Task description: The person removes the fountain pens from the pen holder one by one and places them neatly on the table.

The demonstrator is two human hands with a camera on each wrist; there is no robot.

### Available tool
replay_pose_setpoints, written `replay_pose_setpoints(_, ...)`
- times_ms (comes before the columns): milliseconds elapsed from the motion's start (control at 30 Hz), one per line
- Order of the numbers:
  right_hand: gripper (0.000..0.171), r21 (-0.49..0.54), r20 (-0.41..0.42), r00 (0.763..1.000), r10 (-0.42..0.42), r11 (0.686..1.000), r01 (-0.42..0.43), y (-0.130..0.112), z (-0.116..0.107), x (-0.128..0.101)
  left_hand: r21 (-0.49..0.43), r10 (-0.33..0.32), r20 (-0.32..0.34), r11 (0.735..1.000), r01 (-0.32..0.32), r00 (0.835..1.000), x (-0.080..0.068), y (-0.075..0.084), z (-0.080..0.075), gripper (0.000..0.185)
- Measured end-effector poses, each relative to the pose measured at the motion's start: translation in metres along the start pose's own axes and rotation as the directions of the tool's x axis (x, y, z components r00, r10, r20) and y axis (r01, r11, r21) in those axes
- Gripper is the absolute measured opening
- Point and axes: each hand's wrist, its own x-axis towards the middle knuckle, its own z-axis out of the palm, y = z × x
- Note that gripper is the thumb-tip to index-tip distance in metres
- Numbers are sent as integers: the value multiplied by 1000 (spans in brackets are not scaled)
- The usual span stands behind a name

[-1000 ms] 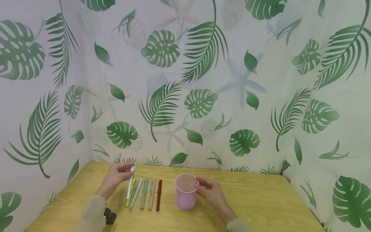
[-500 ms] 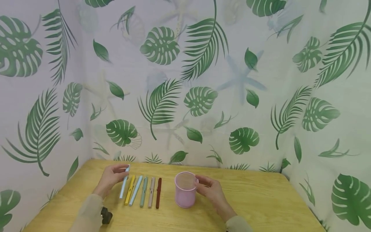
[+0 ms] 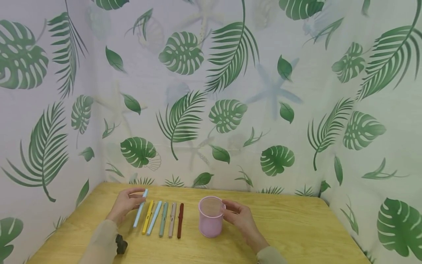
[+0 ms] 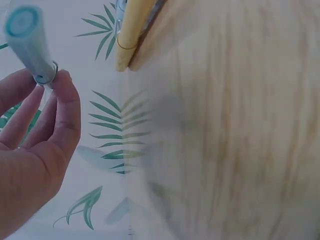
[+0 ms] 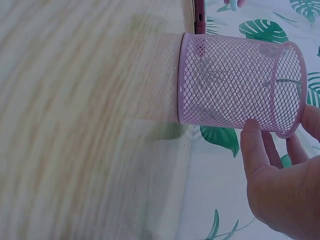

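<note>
My left hand (image 3: 123,206) pinches a light blue pen (image 3: 140,212) near its upper end, left of the row. In the left wrist view this pen (image 4: 30,45) points its end at the camera, between thumb and fingers. To its right lie a yellow pen (image 3: 147,217), another light blue pen (image 3: 154,218), a green pen (image 3: 163,220), a pinkish-grey pen (image 3: 172,220) and a dark red pen (image 3: 180,221). A pink mesh pen holder (image 3: 211,226) stands upright. My right hand (image 3: 242,220) holds its right side by the rim; in the right wrist view a fingertip touches the mesh (image 5: 230,85).
Everything stands on a wood-grain table (image 3: 290,227). White cloth (image 3: 230,165) printed with green leaves encloses the back and both sides. A small black device (image 3: 121,244) sits at my left wrist.
The left hand has carried its light blue pen leftwards, off from over the yellow pen, to a spot beside it. The right hand and pen holder have stayed put.
</note>
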Motion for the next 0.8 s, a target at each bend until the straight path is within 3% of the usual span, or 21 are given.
replay_pose_setpoints(333,43,17,4,1000,-5,1000,5,1,-1,-1,50,-10,15,999,9,1000,11,-9,-4,41)
replay_pose_setpoints(800,43,20,10,1000,-11,1000,11,2,-1,0,48,-115,-5,992,115,993,12,-17,-2,40)
